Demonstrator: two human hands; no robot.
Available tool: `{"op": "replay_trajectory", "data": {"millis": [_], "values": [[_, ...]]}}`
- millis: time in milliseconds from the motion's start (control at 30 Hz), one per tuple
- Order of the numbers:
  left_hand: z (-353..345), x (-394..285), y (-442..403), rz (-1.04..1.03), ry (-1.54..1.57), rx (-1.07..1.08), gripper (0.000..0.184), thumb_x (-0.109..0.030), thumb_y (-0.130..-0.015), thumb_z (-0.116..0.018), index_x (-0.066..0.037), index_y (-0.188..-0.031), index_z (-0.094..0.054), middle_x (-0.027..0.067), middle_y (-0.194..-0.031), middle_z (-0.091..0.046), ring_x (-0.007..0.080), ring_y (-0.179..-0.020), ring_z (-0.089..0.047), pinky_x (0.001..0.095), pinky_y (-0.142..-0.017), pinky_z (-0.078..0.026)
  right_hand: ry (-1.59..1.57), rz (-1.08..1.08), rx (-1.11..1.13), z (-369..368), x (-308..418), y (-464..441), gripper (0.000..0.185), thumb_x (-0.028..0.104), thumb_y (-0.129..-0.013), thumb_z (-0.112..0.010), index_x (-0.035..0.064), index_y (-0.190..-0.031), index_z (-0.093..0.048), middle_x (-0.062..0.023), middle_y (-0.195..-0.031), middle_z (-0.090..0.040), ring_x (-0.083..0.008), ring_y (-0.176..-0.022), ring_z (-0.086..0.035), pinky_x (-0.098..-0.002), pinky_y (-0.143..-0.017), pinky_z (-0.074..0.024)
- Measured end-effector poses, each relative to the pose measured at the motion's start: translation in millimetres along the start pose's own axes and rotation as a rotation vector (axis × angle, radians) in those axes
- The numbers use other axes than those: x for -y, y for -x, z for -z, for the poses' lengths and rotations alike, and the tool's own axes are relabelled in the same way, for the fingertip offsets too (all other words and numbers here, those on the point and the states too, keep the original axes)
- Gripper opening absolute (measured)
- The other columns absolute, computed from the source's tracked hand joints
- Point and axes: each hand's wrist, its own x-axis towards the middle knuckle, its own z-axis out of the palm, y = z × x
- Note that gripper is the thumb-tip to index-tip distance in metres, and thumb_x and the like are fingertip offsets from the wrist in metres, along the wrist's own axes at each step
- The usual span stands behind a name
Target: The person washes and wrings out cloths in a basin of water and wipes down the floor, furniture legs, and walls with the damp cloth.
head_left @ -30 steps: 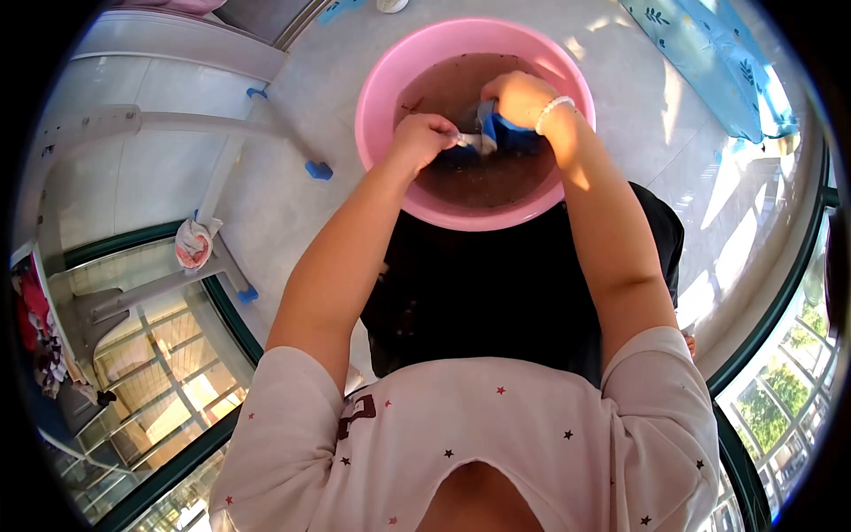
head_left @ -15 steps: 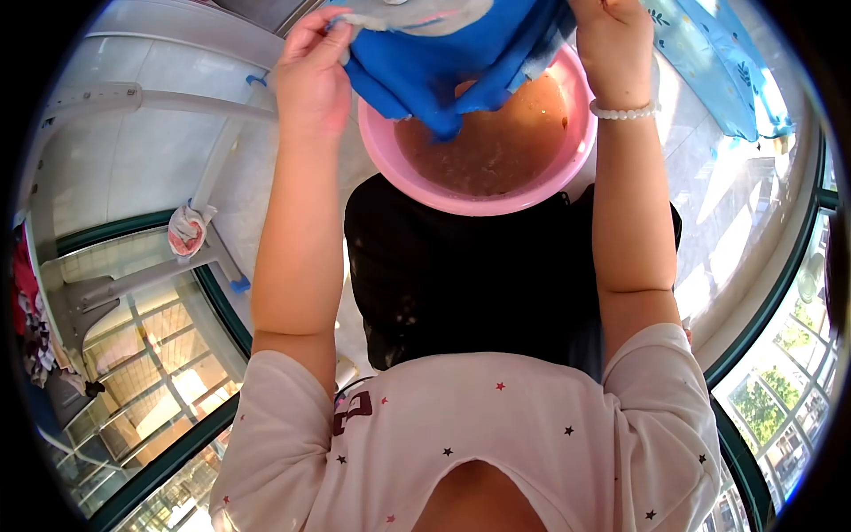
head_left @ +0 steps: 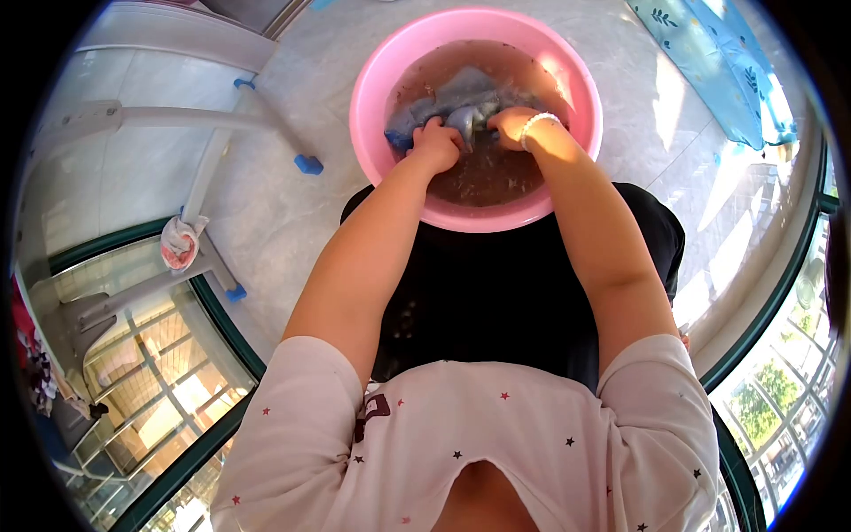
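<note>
A pink basin of murky brown water stands on the floor in front of my knees. A wet blue and grey cloth lies partly sunk in the water. My left hand has its fingers closed on the cloth near the middle of the basin. To its right, my right hand, with a beaded bracelet at the wrist, grips another part of the same cloth. The fingertips of both hands are partly hidden by cloth and water.
At the left is a pale metal frame with blue feet, and a white and pink cloth hangs on it. A light blue patterned curtain hangs at the upper right. Windows line both lower sides.
Half a second ago both hands held the blue cloth raised and spread above the basin. Now hands and cloth are down in the water, and the cloth is bunched.
</note>
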Motion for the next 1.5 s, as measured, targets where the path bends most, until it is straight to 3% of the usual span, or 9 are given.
{"op": "replay_trajectory", "data": {"millis": [133,367,600,633,867,1067,1167,1400,1500], "values": [[-4,-13,12,-0.023,-0.27,0.015,0.017,-0.01,-0.075,-0.062,-0.015,-0.089,-0.07,0.0102,-0.143,-0.032,0.0349,-0.126,-0.032,0.042,-0.104,-0.032,0.172,-0.089,0.419,-19,-6,-18,0.028,0.009,-0.071,-0.057,0.0038,-0.095,-0.07,-0.0169,-0.098,-0.066,-0.0327,-0.094,-0.063,-0.0386,-0.079,-0.0499],[61,-14,44,-0.227,-0.05,0.019,0.019,-0.008,-0.074,-0.067,-0.009,-0.093,-0.067,0.005,-0.08,-0.066,0.0216,-0.078,-0.062,0.0323,-0.073,-0.046,0.171,0.058,-0.089,50,1,24,0.018,0.017,-0.076,-0.063,0.0086,-0.091,-0.07,-0.0146,-0.092,-0.066,-0.0325,-0.088,-0.062,-0.0393,-0.078,-0.0491],[156,-27,103,-0.398,0.713,-0.15,0.015,-0.005,-0.083,-0.061,-0.002,-0.098,-0.062,0.0012,-0.088,-0.062,0.0122,-0.084,-0.057,0.0262,-0.08,-0.042,-0.648,0.237,-0.801,126,32,102,0.023,0.025,-0.085,-0.055,0.0102,-0.1,-0.065,-0.0135,-0.091,-0.065,-0.0324,-0.088,-0.061,-0.0381,-0.08,-0.0474],[167,-28,109,-0.455,0.823,-0.15,0.015,-0.004,-0.084,-0.06,-0.002,-0.099,-0.061,0.0021,-0.09,-0.062,0.0126,-0.085,-0.057,0.0266,-0.081,-0.042,-0.561,0.249,-0.932,137,47,118,0.013,0.004,-0.086,-0.054,0.002,-0.094,-0.064,-0.0004,-0.071,-0.057,-0.0066,-0.068,-0.051,-0.0216,-0.062,-0.0427],[200,-49,134,-0.778,1.252,-0.398,0.018,-0.003,-0.088,-0.055,-0.001,-0.106,-0.057,0.0053,-0.097,-0.061,0.0154,-0.089,-0.058,0.0291,-0.084,-0.044,-0.988,0.531,-1.447,146,74,132,0.017,0.008,-0.091,-0.055,0.0014,-0.102,-0.065,0.0018,-0.084,-0.062,-0.0053,-0.077,-0.054,-0.0194,-0.072,-0.0431],[161,-64,112,-0.527,0.949,-0.583,0.009,-0.008,-0.085,-0.061,-0.005,-0.093,-0.062,-0.0013,-0.079,-0.057,0.0062,-0.072,-0.05,0.0207,-0.065,-0.041,-0.498,0.201,-1.206,132,50,115,0.019,0.007,-0.088,-0.056,0.0048,-0.104,-0.066,-0.0028,-0.07,-0.061,-0.0079,-0.064,-0.054,-0.0229,-0.061,-0.0457],[122,-60,81,-0.328,0.631,-0.584,0.011,-0.01,-0.082,-0.062,-0.004,-0.09,-0.061,0.0032,-0.076,-0.06,0.0133,-0.068,-0.053,0.0268,-0.066,-0.045,-0.253,-0.012,-0.897,96,24,66,0.024,0.027,-0.085,-0.053,0.0139,-0.101,-0.066,-0.0125,-0.093,-0.066,-0.033,-0.089,-0.061,-0.041,-0.081,-0.0474],[12,-27,9,-0.056,0.285,-0.119,0.019,-0.014,-0.071,-0.068,-0.004,-0.087,-0.067,0.0081,-0.078,-0.063,0.0178,-0.073,-0.058,0.0316,-0.066,-0.046,-0.101,-0.067,-0.025,18,8,11,0.034,0.012,-0.08,-0.056,0.013,-0.113,-0.063,-0.0152,-0.111,-0.062,-0.0317,-0.108,-0.056,-0.0375,-0.093,-0.0428],[-4,-20,3,-0.009,-0.013,0.106,0.026,-0.009,-0.076,-0.055,-0.013,-0.097,-0.069,0.0154,-0.107,-0.063,0.0301,-0.103,-0.059,0.036,-0.087,-0.046,-0.008,-0.094,0.104,4,13,10,0.044,0.006,-0.076,-0.049,0.014,-0.119,-0.06,-0.0144,-0.119,-0.059,-0.0298,-0.113,-0.054,-0.0356,-0.096,-0.0418]]}}
